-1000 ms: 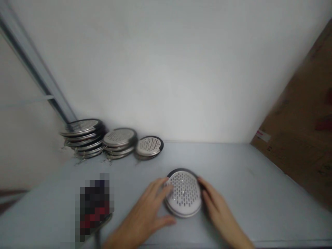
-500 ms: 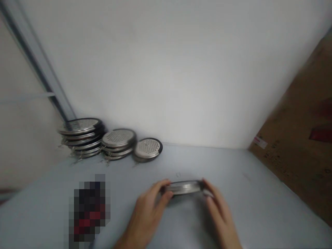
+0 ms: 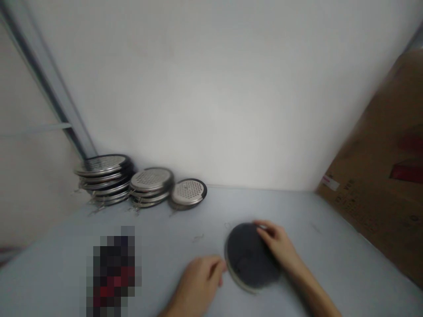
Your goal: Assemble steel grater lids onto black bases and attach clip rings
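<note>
Right hand [image 3: 276,242] lies over the upper right edge of a round metal disc [image 3: 249,255], fingers together; whether it pinches the rim I cannot tell. The disc sits dark side up on the worktop [image 3: 333,259], round with no long axis. Left hand [image 3: 200,284], loosely curled and empty, rests just beside its lower left rim. Stacked discs [image 3: 105,174] stand well ahead and left of both hands.

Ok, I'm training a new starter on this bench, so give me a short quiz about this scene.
1. Which hand rests on the dark disc?
2. True or false: the disc's perforated face points up.
3. How many groups of perforated discs stand at the back?

Key:
1. The right hand.
2. False: its dark face shows.
3. Three.
</note>
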{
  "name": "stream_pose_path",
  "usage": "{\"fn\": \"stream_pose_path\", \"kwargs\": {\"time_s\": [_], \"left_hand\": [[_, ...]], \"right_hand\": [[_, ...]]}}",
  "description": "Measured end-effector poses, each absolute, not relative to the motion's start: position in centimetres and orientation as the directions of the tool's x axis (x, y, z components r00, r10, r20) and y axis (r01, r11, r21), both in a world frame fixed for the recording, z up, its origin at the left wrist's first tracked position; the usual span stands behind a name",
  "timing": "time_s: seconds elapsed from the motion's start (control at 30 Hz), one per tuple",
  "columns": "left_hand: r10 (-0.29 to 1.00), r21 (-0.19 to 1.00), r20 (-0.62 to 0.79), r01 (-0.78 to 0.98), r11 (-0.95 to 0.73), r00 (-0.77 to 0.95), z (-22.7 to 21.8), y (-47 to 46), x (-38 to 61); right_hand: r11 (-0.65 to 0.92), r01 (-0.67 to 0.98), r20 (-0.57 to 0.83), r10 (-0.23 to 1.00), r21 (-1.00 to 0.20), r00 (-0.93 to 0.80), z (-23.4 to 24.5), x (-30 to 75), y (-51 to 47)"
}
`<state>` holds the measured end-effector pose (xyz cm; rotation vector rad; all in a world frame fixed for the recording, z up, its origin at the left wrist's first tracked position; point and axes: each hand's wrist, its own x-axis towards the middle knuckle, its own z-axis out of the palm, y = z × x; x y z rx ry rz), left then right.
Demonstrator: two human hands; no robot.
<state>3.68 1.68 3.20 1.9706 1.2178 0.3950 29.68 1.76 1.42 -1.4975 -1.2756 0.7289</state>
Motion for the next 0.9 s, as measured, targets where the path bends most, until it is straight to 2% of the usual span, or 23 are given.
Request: {"fn": "stream_pose_path", "kwargs": {"time_s": [0.17,0.23,0.43,0.6,0.9], "left_hand": [[0.923,0.41,0.039,0.836,-0.364,0.383,4.4,4.0,2.0],[0.933,0.334,0.081,0.873,-0.357,0.351,4.4,5.0,1.4],[0.928,0.425,0.029,0.835,-0.349,0.372,3.0,6.7,0.4],[0.917,0.459,0.009,0.813,-0.358,0.399,3.0,7.3,0.1],[0.89,0.579,-0.022,0.732,-0.359,0.455,3.8,8.7,-0.5]], "right_hand": [[0.07,0.4,0.184,0.949,-0.914,0.255,1.9,30.0,2.9],[0.075,0.421,0.207,0.939,-0.904,0.277,2.3,29.6,3.1],[0.17,0.453,0.352,0.866,-0.875,0.354,4.0,26.4,0.4],[0.264,0.468,0.438,0.843,-0.844,0.314,4.1,23.7,-3.5],[0.317,0.59,0.502,0.847,-0.742,0.175,3.6,23.4,-4.8]]}}
